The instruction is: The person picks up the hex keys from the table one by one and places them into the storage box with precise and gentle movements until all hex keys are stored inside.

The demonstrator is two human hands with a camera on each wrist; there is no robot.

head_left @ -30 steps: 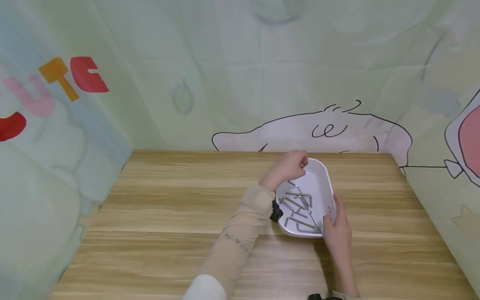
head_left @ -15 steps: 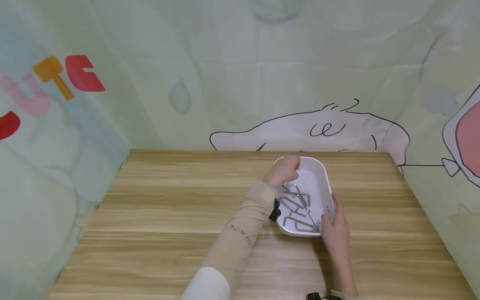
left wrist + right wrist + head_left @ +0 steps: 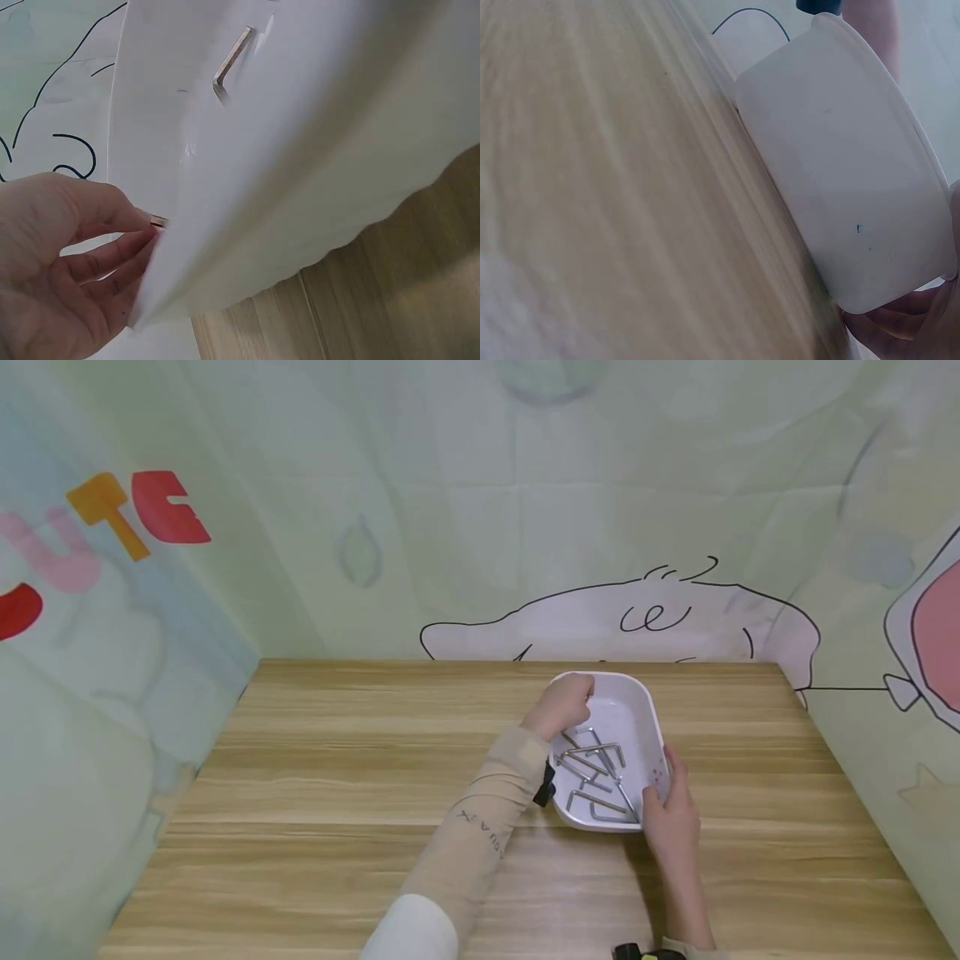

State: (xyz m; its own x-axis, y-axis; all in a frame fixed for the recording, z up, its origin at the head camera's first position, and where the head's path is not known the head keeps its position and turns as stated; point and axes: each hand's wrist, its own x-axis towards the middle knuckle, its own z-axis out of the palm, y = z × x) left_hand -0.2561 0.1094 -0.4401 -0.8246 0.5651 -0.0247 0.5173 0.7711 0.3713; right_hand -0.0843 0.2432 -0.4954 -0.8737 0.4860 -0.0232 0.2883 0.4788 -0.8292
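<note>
A white plastic tray (image 3: 633, 710) with rounded corners stands near the table's back edge. Several metal hex keys (image 3: 600, 802) lie crossed in its near half; one hex key (image 3: 232, 61) also shows inside the tray in the left wrist view. My left hand (image 3: 561, 703) is over the tray's back left corner. Its thumb and fingers pinch a hex key (image 3: 158, 221), of which only a short end shows; the tray wall hides part of the fingers. With its thumb at the rim and fingers around the outside, my right hand (image 3: 673, 822) grips the tray's near right side.
The wood-grain table (image 3: 337, 793) extends to the left, right and front of the tray. Behind it hangs a printed cloth (image 3: 450, 527), close to the table's back edge. My left sleeve (image 3: 480, 810) crosses the table on the tray's left.
My left hand has come down from the back rim and a little to the left, lower over the tray's corner. The right hand keeps its grip, and the tray has barely moved.
</note>
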